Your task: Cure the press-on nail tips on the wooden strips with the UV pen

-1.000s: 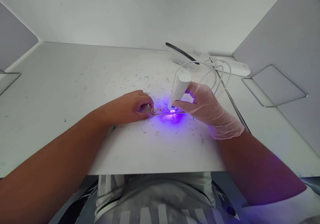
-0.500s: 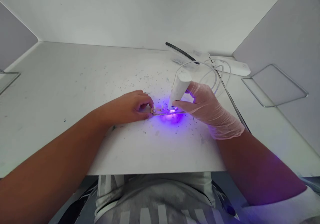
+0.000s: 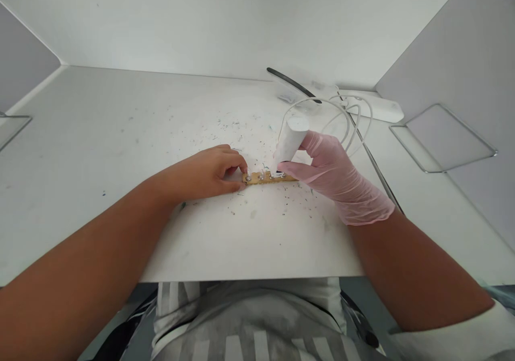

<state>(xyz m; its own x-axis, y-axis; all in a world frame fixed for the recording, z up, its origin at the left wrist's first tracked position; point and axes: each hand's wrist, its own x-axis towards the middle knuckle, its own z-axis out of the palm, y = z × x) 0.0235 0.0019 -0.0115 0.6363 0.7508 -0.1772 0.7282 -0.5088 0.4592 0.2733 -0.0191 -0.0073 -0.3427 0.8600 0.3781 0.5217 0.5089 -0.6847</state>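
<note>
My bare left hand (image 3: 211, 172) rests on the table with thumb and fingertips closed on the left end of a narrow gold-coloured strip (image 3: 255, 179). Several small clear, shiny pieces sit in a row along the strip; what they are I cannot make out. In a thin pink glove, my right hand (image 3: 328, 162) grips a white corded handheld UV lamp (image 3: 292, 138). The lamp leans over the right part of the strip with its lower end just above the pieces, and no violet light shows. Lamp and fingers hide some of the strip's right side.
The white table (image 3: 249, 243) is scattered with small dark specks. A white cord (image 3: 349, 127) loops towards a white box (image 3: 374, 107) at the back right. Near it lie a black nail file (image 3: 293, 85) and clear plastic packaging. A wire frame (image 3: 442, 135) stands at the right wall.
The violet glow under the lamp has gone out, and the strip now shows gold. Both hands and the lamp hold nearly the same places.
</note>
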